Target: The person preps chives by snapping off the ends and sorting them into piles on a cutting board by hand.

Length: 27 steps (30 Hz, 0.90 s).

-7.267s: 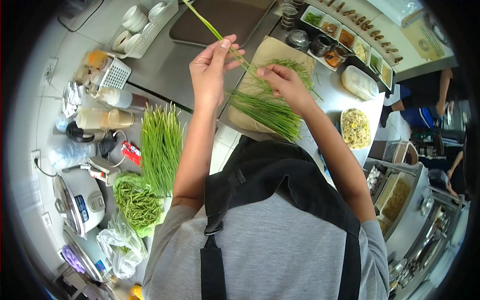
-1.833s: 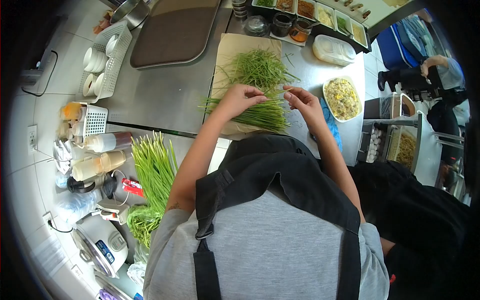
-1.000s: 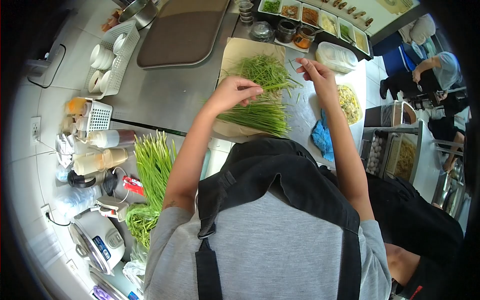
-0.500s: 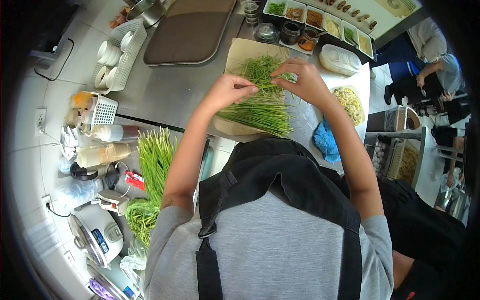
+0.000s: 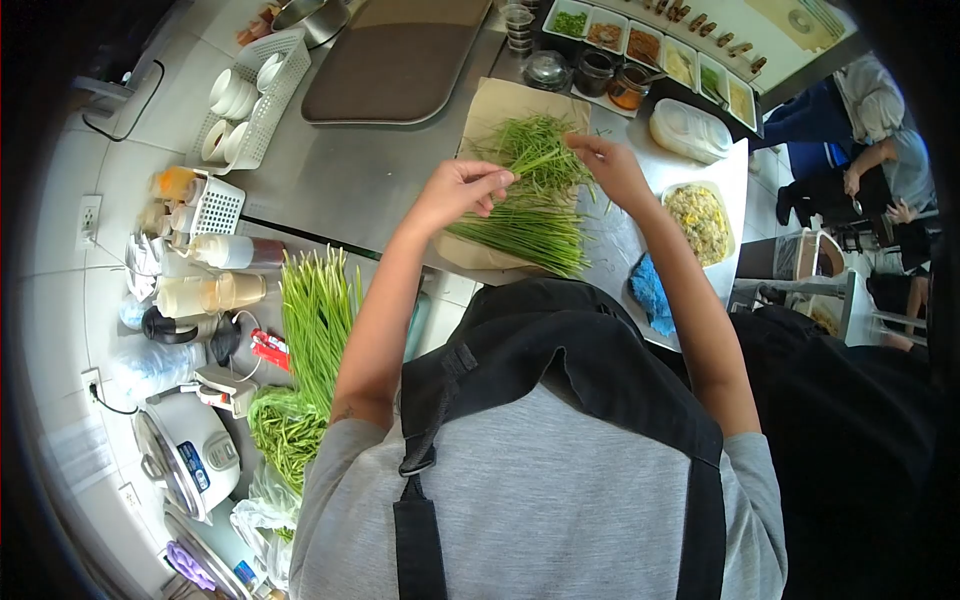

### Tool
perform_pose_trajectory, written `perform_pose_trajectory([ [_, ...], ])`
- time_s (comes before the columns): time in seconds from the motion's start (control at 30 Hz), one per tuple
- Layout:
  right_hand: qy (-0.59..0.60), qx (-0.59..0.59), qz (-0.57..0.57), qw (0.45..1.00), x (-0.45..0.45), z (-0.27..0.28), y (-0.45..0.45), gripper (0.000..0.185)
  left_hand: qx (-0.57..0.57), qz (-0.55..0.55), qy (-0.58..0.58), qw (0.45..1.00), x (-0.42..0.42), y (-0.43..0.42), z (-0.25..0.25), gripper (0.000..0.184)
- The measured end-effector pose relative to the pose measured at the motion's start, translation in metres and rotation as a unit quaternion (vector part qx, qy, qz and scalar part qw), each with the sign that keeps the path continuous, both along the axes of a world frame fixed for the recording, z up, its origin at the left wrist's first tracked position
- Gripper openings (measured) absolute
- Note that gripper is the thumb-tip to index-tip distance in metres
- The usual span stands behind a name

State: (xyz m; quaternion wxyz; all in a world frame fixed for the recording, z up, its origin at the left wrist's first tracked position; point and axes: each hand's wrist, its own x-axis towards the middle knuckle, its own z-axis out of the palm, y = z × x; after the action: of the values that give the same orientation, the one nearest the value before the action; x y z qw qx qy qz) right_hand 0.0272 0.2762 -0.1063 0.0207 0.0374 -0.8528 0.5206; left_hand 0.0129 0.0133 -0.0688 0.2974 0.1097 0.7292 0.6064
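Your left hand (image 5: 462,190), near the middle of the frame, has its thumb and forefinger pinched on a few thin green stalks (image 5: 530,167). Your right hand (image 5: 612,170), just right of it, is palm down with its fingers bent over the right side of the loose green pile (image 5: 540,135); you cannot tell from here whether its fingertips hold a strand.

Close beneath your 2 hands, a neater bundle (image 5: 535,240) lies on the brown sheet (image 5: 490,105), below the pile. Farther out to the right are the blue cloth (image 5: 652,295), the dish of mixed food (image 5: 698,222) and the lidded container (image 5: 690,130). The brown tray (image 5: 395,60) is at the upper middle, and 6 small food tubs (image 5: 643,46) line the upper right. More long stalks (image 5: 315,320) stand out at left centre.

Your left pinch catches only a few thin strands, so a quick tug could slip or snap them. The pile and bundle lie so close that a dragged strand could mix the 2, and a sweep to the right could push bits off the sheet.

The held stalks point from your left fingertips toward the upper right. The bundle's long axis slopes from centre left down to the right; which ends are the roots, you cannot tell.
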Motion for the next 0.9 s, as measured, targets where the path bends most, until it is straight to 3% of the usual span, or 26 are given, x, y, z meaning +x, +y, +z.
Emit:
perform_pose_trajectory([
  [0.07, 0.126, 0.288, -0.001, 0.949, 0.002, -0.008, 0.005, 0.036, 0.025, 0.011, -0.028, 0.999, 0.001, 0.0, 0.006, 0.03],
  [0.17, -0.151, 0.052, -0.012, 0.987, 0.008, 0.017, -0.003, 0.042, 0.059, 0.018, -0.078, 0.995, 0.002, 0.0, 0.015, 0.033],
  [0.27, -0.106, -0.195, -0.008, 0.975, 0.019, 0.036, -0.025, 0.042, 0.093, 0.011, -0.114, 0.989, 0.001, 0.002, 0.014, 0.035],
  [0.37, -0.091, -0.258, -0.025, 0.961, 0.02, 0.045, -0.04, 0.038, 0.087, -0.006, -0.105, 0.991, 0.001, 0.007, 0.016, 0.035],
  [0.73, -0.034, -0.119, 0.1, 0.987, 0.004, 0.082, -0.047, 0.029, -0.006, -0.076, 0.07, 0.995, -0.004, 0.015, 0.044, 0.025],
  [0.87, 0.065, -0.183, 0.028, 0.98, -0.004, 0.076, -0.053, 0.033, 0.047, 0.01, 0.068, 0.997, -0.008, 0.017, 0.048, 0.026],
  [0.9, 0.043, -0.156, 0.02, 0.987, -0.004, 0.071, -0.049, 0.034, 0.074, 0.039, 0.057, 0.995, -0.008, 0.018, 0.05, 0.027],
])
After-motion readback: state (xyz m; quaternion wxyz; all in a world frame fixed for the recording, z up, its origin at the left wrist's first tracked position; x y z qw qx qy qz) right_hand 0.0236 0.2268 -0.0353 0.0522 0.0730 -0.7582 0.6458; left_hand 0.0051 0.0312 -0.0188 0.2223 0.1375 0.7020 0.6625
